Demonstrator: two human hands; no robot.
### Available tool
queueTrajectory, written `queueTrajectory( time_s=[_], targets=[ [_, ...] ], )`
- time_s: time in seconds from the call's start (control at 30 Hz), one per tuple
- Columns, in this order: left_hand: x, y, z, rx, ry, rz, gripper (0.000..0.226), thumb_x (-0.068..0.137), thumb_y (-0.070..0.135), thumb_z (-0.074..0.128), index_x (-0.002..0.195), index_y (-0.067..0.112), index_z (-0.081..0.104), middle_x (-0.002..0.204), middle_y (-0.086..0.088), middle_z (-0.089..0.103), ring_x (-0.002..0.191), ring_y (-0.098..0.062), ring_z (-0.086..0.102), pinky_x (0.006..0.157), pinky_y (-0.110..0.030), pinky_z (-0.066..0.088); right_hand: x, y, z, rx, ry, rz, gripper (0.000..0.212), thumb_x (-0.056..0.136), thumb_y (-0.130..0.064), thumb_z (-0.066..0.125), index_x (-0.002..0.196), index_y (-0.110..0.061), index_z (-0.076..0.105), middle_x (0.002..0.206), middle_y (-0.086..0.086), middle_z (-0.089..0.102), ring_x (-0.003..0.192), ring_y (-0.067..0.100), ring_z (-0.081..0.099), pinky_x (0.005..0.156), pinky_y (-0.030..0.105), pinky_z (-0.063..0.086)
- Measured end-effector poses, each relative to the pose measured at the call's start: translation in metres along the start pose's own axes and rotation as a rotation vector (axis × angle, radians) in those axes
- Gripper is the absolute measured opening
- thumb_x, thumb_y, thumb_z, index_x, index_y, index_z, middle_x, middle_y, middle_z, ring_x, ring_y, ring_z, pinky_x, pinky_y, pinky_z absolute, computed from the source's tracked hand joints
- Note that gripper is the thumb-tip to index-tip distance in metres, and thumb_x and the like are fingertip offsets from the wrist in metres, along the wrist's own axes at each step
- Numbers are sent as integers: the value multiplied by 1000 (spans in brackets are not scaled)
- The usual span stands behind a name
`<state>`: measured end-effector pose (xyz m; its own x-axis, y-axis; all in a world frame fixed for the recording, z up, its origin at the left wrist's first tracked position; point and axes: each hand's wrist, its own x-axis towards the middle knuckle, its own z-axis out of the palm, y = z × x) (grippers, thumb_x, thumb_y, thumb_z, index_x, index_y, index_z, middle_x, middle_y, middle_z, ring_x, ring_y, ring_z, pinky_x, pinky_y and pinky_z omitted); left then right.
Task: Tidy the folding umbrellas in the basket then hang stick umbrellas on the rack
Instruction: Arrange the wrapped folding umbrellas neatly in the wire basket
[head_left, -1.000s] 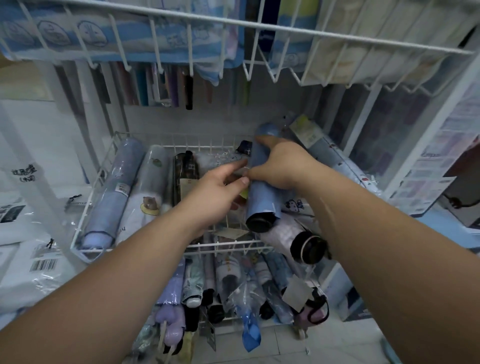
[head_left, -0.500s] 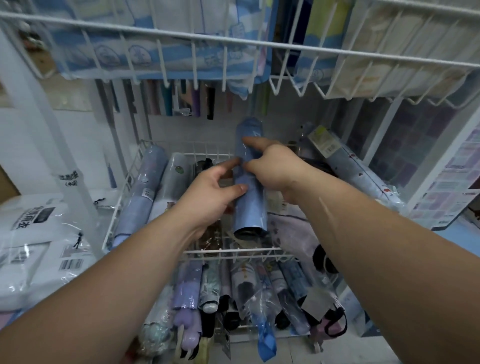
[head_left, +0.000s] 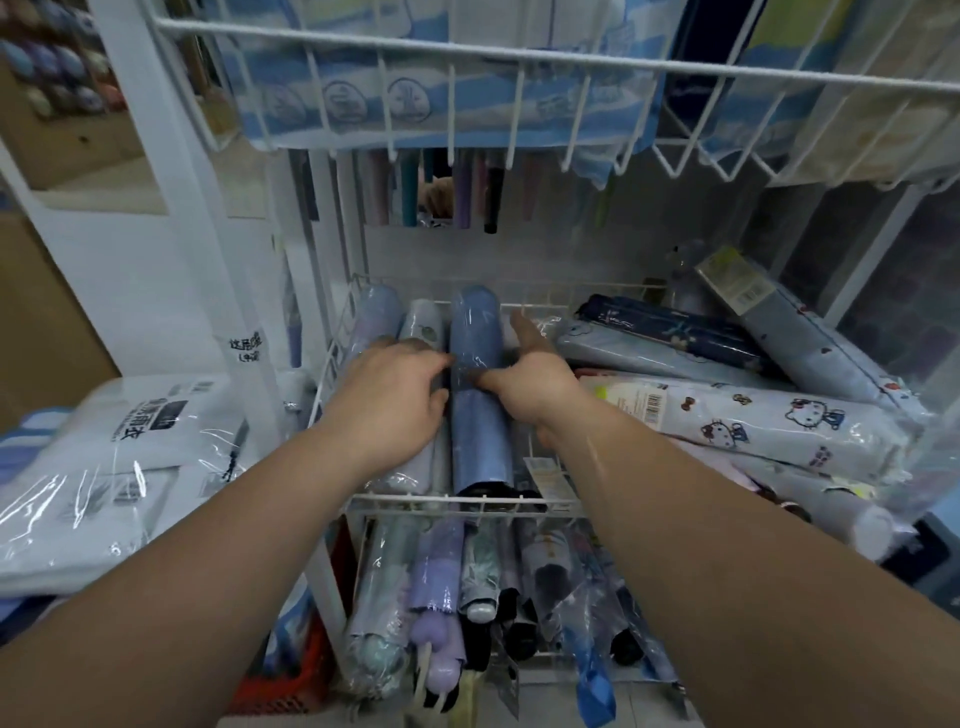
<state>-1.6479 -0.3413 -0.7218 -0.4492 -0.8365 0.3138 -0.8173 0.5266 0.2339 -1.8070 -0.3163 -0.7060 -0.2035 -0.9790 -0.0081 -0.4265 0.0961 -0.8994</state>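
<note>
Squarely in the middle of the white wire basket (head_left: 457, 500) lies the blue folding umbrella in a clear plastic sleeve (head_left: 478, 415), running from six to twelve o'clock with its black end against the front rim. At its nine o'clock side, two more sleeved umbrellas lie parallel to it: a pale grey folding umbrella (head_left: 423, 325) touching it and a lavender folding umbrella (head_left: 374, 322) by the basket wall.

From two to four o'clock the basket is crowded with a crosswise heap: a navy patterned umbrella (head_left: 670, 325), a long pale blue umbrella with a yellow tag (head_left: 810, 338) and a white umbrella printed with cartoon cats (head_left: 753, 421). More wrapped umbrellas fill the lower wire basket (head_left: 467, 571) at six o'clock, an upper wire shelf (head_left: 519, 57) hangs at twelve, and white packaged raincoats (head_left: 104, 452) are stacked at nine.

The left hand (head_left: 389, 405) lies palm down with relaxed fingers on the two pale umbrellas, fingertips meeting the blue one's left edge. The right hand (head_left: 530, 384) clasps the blue umbrella, thumb curled across its top and fingers stretched along its three o'clock flank.
</note>
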Motion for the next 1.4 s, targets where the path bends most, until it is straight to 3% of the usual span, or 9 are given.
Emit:
queueTrajectory(
  time_s=[0.07, 0.2, 0.4, 0.53, 0.7, 0.83, 1.07, 1.23, 1.4],
  targets=[
    [-2, -6, 2, 57, -13, -5, 33, 90, 23, 58, 122, 20, 66, 116, -4, 68, 113, -35, 58, 95, -42, 47, 1, 4, 8, 63, 12, 21, 54, 80, -21, 79, 129, -27, 56, 106, -3, 71, 90, 16, 68, 84, 34, 59],
    [-2, -13, 7, -6, -29, -12, 46, 94, 33, 54, 139, 32, 54, 135, 0, 63, 122, -33, 55, 102, -45, 45, 23, 30, 25, 83, 1, 31, 90, 56, -59, 68, 141, -33, 53, 120, -1, 71, 102, 21, 71, 91, 42, 58],
    [5, -4, 3, 1, -174, -45, 76, 79, 78, 19, 150, 53, 31, 164, 14, 28, 147, -27, 30, 115, -48, 25, 8, 17, 17, 340, -55, 119, 45, 98, -14, 58, 143, -21, 54, 126, 6, 68, 110, 24, 68, 96, 42, 57],
    [7, 6, 1, 64, -207, -37, 87, 71, 87, 45, 150, 55, 28, 165, 18, 18, 148, -28, 24, 112, -50, 20, 9, 31, 18, 264, 60, 79, 46, 89, -8, 66, 134, -19, 62, 115, 5, 72, 102, 23, 71, 92, 45, 58],
    [9, 7, -2, 83, -203, -35, 80, 81, 64, 64, 150, 55, 26, 166, 21, 13, 147, -29, 22, 112, -51, 21, 4, 37, 15, 253, 101, 51, 29, 91, -10, 65, 119, -16, 71, 94, -7, 72, 90, 13, 70, 90, 39, 59],
    [7, 11, 4, 109, -184, -32, 81, 81, 64, 65, 152, 52, 26, 167, 16, 13, 146, -31, 24, 111, -52, 23, 4, 35, 13, 30, 36, -18, 37, 88, -16, 61, 124, -20, 69, 109, 6, 75, 97, 26, 72, 89, 48, 57],
    [5, 15, 4, 90, -140, -32, 78, 80, 63, 66, 150, 51, 32, 165, 6, 24, 145, -35, 28, 113, -52, 26, -3, 13, -11, -215, 82, -63, 36, 93, -18, 61, 128, -13, 64, 123, 10, 69, 113, 29, 64, 98, 36, 50],
    [10, 43, 5, -99, -10, 9, 73, 75, 67, 45, 140, 36, 52, 143, -3, 56, 131, -33, 50, 106, -52, 42, -13, -8, -52, -451, 77, -128, 39, 92, -25, 64, 131, -21, 64, 128, 5, 67, 118, 23, 62, 94, 26, 48],
    [19, 100, 14, -386, -28, 126, 56, 85, 44, 66, 139, 30, 56, 129, -3, 61, 120, -22, 56, 102, -39, 47, -36, -31, -120, -908, -7, -179, 44, 87, -41, 70, 126, -22, 68, 123, 3, 68, 112, 25, 63, 91, 31, 52]
  ],
)
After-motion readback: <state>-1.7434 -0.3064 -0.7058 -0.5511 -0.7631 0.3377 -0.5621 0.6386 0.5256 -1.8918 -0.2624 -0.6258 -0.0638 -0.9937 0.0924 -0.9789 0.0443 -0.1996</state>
